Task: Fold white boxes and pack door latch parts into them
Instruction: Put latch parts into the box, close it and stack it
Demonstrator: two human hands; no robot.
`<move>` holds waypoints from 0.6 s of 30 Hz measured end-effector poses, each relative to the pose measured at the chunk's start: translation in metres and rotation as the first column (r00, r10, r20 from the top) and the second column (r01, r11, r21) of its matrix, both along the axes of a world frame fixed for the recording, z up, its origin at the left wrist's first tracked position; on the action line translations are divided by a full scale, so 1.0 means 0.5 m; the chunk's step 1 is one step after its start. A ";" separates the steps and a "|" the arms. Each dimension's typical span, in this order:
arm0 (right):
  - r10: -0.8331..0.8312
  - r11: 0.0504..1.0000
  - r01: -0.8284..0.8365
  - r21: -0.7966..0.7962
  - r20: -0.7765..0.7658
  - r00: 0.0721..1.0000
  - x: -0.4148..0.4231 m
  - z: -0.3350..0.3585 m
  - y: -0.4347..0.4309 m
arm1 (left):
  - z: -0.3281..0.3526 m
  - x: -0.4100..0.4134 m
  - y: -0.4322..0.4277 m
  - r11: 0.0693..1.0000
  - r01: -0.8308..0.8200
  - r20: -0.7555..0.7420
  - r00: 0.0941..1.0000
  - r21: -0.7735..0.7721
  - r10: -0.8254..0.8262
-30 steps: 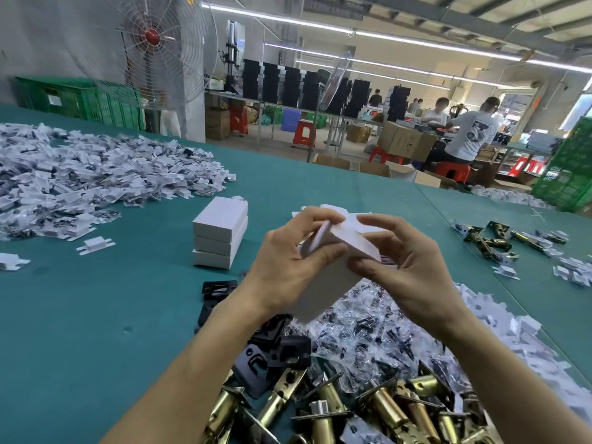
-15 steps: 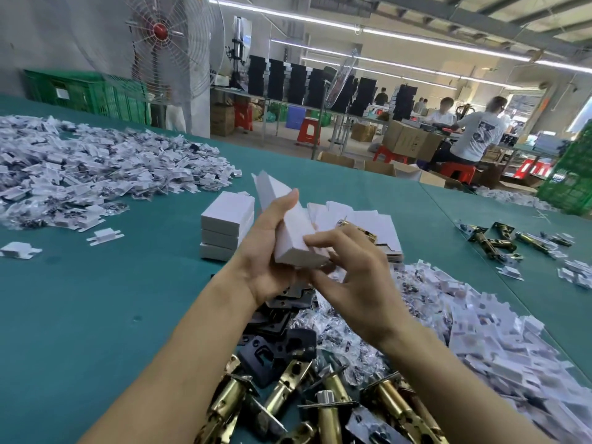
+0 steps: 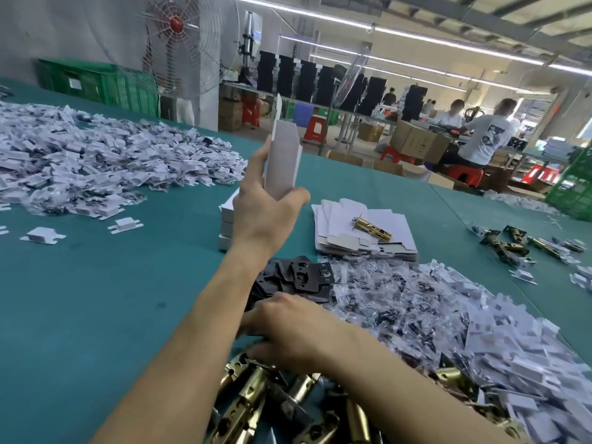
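**Box Held Upright While the Free Hand Collects Parts**

The teal-covered counter (image 3: 96,315) in a factory hall carries the stock in separate heaps, all close to the operator. The left grip (image 3: 266,216) is curled round the lower end of an upright, folded white cardboard box (image 3: 282,161), with the thumb on the right face and the fingers on the left. The upper tuck flap stands unfolded, which probably leaves the mouth ready for loading.

The right grip (image 3: 288,328) rests low on the near heap, where black metal strike plates (image 3: 298,280) meet brass latch bolts (image 3: 253,395). Its fingers are turned away, so it cannot be told whether they hold a part.

Just behind the left grip stands a stack of closed white boxes (image 3: 226,216), apparently finished work parked away from the loose parts. To the right lies a stack of flat white box blanks (image 3: 339,219) with a single brass latch (image 3: 373,227) on top, likely serving as a weight. Bagged screw packs with white cards (image 3: 464,331) spread across the near right.
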State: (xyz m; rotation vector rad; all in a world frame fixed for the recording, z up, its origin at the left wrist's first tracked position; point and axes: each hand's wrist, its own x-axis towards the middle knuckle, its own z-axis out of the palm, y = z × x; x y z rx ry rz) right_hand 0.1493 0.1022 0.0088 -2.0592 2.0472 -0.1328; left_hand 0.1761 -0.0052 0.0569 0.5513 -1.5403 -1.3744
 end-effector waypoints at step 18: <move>0.046 0.997 -0.051 -0.050 -0.087 0.995 -0.051 0.010 -0.017 | 0.017 0.005 -0.006 0.995 0.044 -0.238 0.971 0.086 -0.022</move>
